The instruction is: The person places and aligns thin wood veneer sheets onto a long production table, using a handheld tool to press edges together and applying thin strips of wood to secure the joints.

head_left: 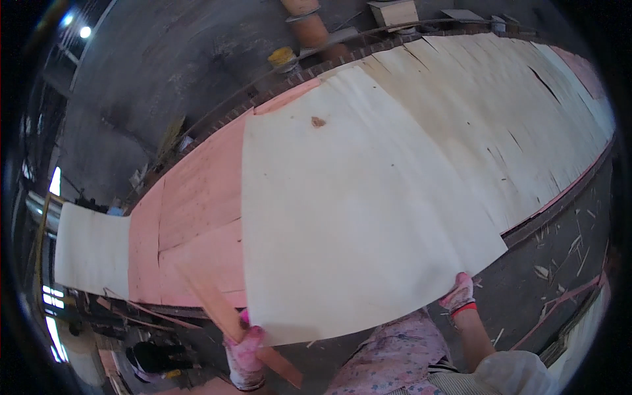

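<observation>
A large pale wood veneer sheet [329,217] with a small brown knot lies over pink-coated sheets [197,224] on a long work surface. My left hand [245,349], in a pink-stained glove, is closed around a narrow pinkish veneer strip [214,299] at the sheet's near left corner. The strip slants across that hand and its far end is blurred. My right hand [459,294], gloved with a red cuff, pinches the sheet's near edge toward its right corner. Its fingers are hidden beneath the veneer.
More cracked, brownish veneer [487,125] covers the surface to the right. Another pale sheet [92,250] hangs over the left end. Beyond the far edge stand a yellow bucket [283,59] and brown drums [308,29]. Wood scraps [543,271] litter the floor at right. A dark-clothed person [158,359] is at lower left.
</observation>
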`<state>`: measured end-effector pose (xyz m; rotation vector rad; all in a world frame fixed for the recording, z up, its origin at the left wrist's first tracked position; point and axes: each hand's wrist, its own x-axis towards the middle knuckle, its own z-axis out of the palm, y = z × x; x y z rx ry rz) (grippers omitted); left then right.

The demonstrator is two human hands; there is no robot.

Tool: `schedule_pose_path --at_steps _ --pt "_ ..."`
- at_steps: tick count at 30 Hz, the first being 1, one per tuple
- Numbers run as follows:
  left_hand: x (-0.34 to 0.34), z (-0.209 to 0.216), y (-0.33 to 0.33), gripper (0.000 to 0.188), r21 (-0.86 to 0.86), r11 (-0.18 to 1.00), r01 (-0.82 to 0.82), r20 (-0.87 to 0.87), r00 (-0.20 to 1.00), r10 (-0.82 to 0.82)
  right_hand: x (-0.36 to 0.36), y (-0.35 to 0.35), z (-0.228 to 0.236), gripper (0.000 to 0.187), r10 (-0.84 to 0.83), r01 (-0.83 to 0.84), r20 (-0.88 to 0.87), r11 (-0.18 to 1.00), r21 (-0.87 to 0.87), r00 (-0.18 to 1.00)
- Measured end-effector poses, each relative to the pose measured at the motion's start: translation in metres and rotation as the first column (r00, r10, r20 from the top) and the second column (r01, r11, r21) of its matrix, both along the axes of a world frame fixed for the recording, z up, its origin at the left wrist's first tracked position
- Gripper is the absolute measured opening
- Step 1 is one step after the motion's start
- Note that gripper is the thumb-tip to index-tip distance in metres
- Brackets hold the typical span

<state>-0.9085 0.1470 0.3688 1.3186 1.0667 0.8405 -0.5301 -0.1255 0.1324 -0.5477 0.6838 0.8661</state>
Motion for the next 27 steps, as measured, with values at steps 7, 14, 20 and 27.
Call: schedule_pose_path --at_steps 7,14,20,27 --pt "-0.107 0.018 0.121 0.047 0.361 0.724 0.587 -0.832 0.553 -0.034 -0.061 0.121 0.013 0.050 0.057 -0.055 -0.055 0.998 0.038 0.997" --pt "-0.165 0.002 0.206 0.050 -0.158 0.986 -0.061 0.008 0.998 0.063 -0.151 0.207 0.036 0.045 0.076 -0.074 -0.072 0.997 0.025 0.995" --pt "-0.276 -0.063 0.320 0.048 0.012 0.999 0.030 -0.222 0.975 -0.027 -0.243 0.274 0.018 0.047 0.037 -0.038 0.009 0.996 0.079 0.999" --pt "-0.326 -0.110 0.372 0.040 -0.258 0.965 -0.040 0.021 0.999 0.047 -0.293 0.293 0.049 0.044 -0.017 0.021 -0.099 0.999 0.040 0.995"
